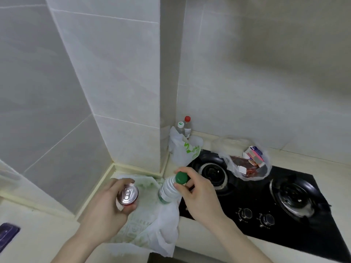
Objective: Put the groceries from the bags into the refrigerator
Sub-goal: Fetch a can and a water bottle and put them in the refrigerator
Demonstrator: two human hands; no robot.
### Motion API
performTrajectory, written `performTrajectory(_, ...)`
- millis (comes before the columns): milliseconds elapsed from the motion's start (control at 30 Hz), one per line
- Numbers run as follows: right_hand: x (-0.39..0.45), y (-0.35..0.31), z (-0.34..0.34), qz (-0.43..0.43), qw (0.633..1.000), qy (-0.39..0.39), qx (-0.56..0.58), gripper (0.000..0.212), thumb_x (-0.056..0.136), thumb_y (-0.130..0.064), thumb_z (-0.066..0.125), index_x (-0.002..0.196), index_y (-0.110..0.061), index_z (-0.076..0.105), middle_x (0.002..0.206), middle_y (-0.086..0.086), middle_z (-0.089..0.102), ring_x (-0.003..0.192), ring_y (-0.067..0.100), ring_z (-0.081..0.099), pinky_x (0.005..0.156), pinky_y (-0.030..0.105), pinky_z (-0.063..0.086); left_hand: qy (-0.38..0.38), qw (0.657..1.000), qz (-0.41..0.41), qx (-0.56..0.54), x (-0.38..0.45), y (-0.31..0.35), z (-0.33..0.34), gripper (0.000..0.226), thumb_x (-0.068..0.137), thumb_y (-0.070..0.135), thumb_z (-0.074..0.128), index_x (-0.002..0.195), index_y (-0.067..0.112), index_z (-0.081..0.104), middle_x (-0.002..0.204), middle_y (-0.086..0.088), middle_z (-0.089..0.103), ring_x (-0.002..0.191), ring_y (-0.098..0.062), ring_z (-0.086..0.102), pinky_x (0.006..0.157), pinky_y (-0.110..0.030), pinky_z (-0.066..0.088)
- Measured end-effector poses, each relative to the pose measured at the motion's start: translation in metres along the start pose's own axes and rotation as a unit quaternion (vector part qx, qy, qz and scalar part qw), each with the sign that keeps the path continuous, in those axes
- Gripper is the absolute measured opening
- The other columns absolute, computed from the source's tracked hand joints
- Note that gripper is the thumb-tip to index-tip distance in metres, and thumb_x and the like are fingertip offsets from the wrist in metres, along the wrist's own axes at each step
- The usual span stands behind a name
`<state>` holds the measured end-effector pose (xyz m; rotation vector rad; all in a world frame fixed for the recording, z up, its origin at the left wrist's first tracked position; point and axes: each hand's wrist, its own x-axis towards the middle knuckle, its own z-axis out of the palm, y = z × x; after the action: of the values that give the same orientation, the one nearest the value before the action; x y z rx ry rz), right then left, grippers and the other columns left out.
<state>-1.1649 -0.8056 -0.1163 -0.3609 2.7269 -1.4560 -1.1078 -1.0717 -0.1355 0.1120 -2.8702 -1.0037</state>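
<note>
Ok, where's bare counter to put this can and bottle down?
Bare counter lies left of the flattened bag, toward the dark object. Also the strip behind the stove. The corner by the upright bag and clear bag is crowded.

A black glass gas hob (266, 211) is set into the pale countertop (205, 242), with one burner (213, 172) at its left and another (293, 194) at its right. Two control knobs (256, 216) sit side by side near its front edge. Grey-white tiled walls (256, 73) rise behind, around a projecting tiled column (117, 82). A dark purple object (7, 234) lies at the far left edge, cut off.
</note>
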Motion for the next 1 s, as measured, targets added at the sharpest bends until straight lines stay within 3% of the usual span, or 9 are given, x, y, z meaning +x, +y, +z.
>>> performTrajectory(200,-0.071,0.020,-0.091,0.043,0.994,0.103,0.006,0.028,0.093,-0.026,0.073,0.110,-0.047,0.064,0.068,-0.004,0.052,0.061,0.012,0.046,0.062,0.021,0.042,-0.063,0.989,0.094,-0.099,0.015,0.100,0.033,0.073,0.067,0.036,0.092,0.125,0.052,0.050,0.110,0.034,0.061,0.101,0.004,0.061,0.082,-0.024,0.052)
performTrajectory(367,-0.153,0.039,-0.167,0.088,0.972,0.217,-0.003,0.031,0.093,-0.028,0.075,0.110,-0.052,0.064,0.069,0.001,0.053,0.060,0.008,0.046,0.063,0.029,0.046,-0.135,0.963,0.200,-0.122,0.006,0.197,0.084,0.068,0.066,0.031,0.094,0.118,0.049,0.055,0.109,0.033,0.064,0.095,0.004,0.064,0.079,-0.022,0.052)
performTrajectory(567,-0.264,0.057,-0.248,0.152,0.928,0.339,-0.010,0.031,0.092,-0.029,0.075,0.109,-0.053,0.065,0.064,0.000,0.051,0.057,0.006,0.045,0.059,0.022,0.042,-0.232,0.911,0.308,-0.145,-0.038,0.319,0.146,0.063,0.067,0.026,0.094,0.117,0.044,0.061,0.112,0.026,0.068,0.102,0.001,0.066,0.089,-0.026,0.054)
performTrajectory(700,-0.344,0.073,-0.297,0.203,0.900,0.385,-0.026,0.031,0.093,-0.031,0.074,0.109,-0.054,0.063,0.070,-0.008,0.061,0.059,0.008,0.052,0.061,0.023,0.047,-0.277,0.876,0.361,-0.160,-0.087,0.394,0.193,0.064,0.066,0.018,0.094,0.116,0.042,0.062,0.109,0.024,0.070,0.102,0.001,0.066,0.083,-0.007,0.047)
performTrajectory(800,-0.405,0.089,-0.328,0.233,0.879,0.413,-0.045,0.030,0.092,-0.034,0.074,0.111,-0.053,0.062,0.080,-0.001,0.067,0.062,0.009,0.052,0.066,0.028,0.050,-0.314,0.847,0.393,-0.171,-0.127,0.443,0.226,0.066,0.066,0.020,0.095,0.117,0.044,0.060,0.112,0.022,0.070,0.101,-0.002,0.068,0.086,-0.016,0.051)
performTrajectory(900,-0.462,0.103,-0.356,0.266,0.850,0.450,-0.059,0.029,0.090,-0.036,0.075,0.111,-0.053,0.063,0.075,0.001,0.063,0.063,0.009,0.051,0.067,0.028,0.048,-0.343,0.823,0.410,-0.192,-0.169,0.487,0.255,0.064,0.066,0.018,0.095,0.116,0.041,0.062,0.108,0.023,0.070,0.098,0.001,0.069,0.084,-0.010,0.049)
performTrajectory(1000,-0.513,0.111,-0.375,0.290,0.819,0.490,-0.065,0.028,0.090,-0.033,0.076,0.111,-0.049,0.065,0.074,-0.005,0.062,0.063,0.010,0.051,0.066,0.026,0.046,-0.381,0.796,0.422,-0.206,-0.205,0.525,0.282,0.061,0.068,0.017,0.094,0.116,0.039,0.063,0.108,0.024,0.070,0.097,0.001,0.070,0.084,-0.012,0.051)
